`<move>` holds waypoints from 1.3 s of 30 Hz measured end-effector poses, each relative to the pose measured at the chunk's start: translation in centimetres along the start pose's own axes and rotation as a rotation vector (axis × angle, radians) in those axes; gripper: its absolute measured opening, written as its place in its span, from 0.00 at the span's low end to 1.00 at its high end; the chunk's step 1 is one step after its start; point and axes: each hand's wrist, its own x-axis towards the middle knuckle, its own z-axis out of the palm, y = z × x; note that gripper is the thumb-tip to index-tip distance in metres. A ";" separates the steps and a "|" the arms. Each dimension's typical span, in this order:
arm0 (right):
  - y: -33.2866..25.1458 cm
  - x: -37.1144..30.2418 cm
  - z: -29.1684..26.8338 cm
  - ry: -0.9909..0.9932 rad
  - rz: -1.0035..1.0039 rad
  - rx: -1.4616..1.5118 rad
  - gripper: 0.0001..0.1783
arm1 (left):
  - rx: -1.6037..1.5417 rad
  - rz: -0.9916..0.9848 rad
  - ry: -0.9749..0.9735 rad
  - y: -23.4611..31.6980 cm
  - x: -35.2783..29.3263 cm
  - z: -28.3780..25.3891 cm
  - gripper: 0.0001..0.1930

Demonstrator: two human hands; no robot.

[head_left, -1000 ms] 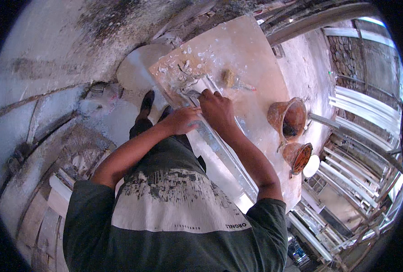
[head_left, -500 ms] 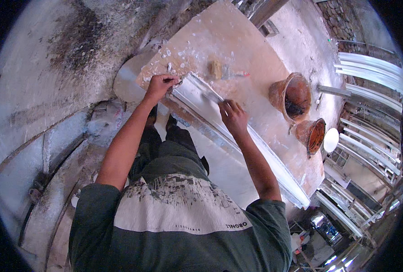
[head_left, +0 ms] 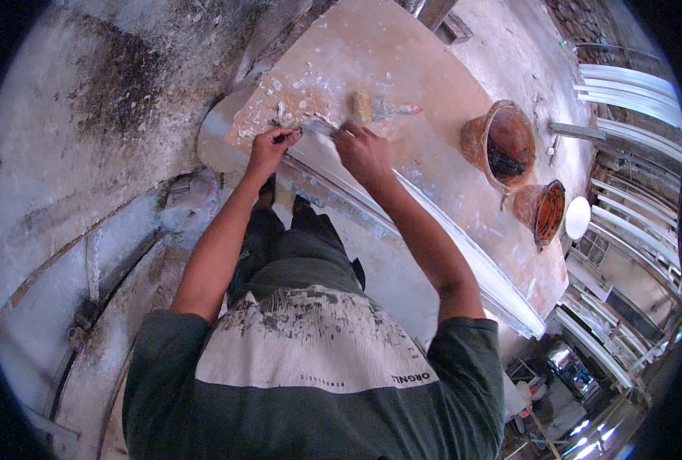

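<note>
Compared with half a second ago, the right hand (head_left: 365, 153) is sitting further up the white moulding strip (head_left: 471, 261), close to its far end, while the left hand (head_left: 272, 149) is staying beside that same end. The left thumb and fingers are pinching narrowly; whether they are gripping something small, I cannot tell. The right fingers are curling inward, and their tips are hiding, so I cannot tell what they are holding.

The strip is lying diagonally along the table board (head_left: 437, 153), passing under the right forearm. It looks slender and perhaps brittle, so uneven pressing at the far end could be chipping its edge or twisting it. Loose flakes (head_left: 283, 103) are lying around this end, and they could be scratching or sticking to the surface.

The strip is following the board's near edge, and its lower end is reaching close to the corner, so a sideways push could be sliding it off. Beyond the right hand, a flat paintbrush (head_left: 387, 110) is lying just near, limiting the room there. More bare board is stretching toward the larger bucket (head_left: 475, 146) and the smaller bucket (head_left: 527, 205).
</note>
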 end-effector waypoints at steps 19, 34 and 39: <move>2.8 3.7 3.1 0.111 0.701 0.872 0.26 | -0.499 -0.325 -0.182 7.0 1.9 -0.6 0.23; -1.2 4.6 4.1 0.736 0.586 0.888 0.10 | 0.177 0.074 -0.583 9.1 8.4 -9.6 0.16; 0.5 -8.0 2.3 0.998 0.874 0.940 0.02 | 0.513 0.117 -0.919 10.5 10.6 -7.2 0.11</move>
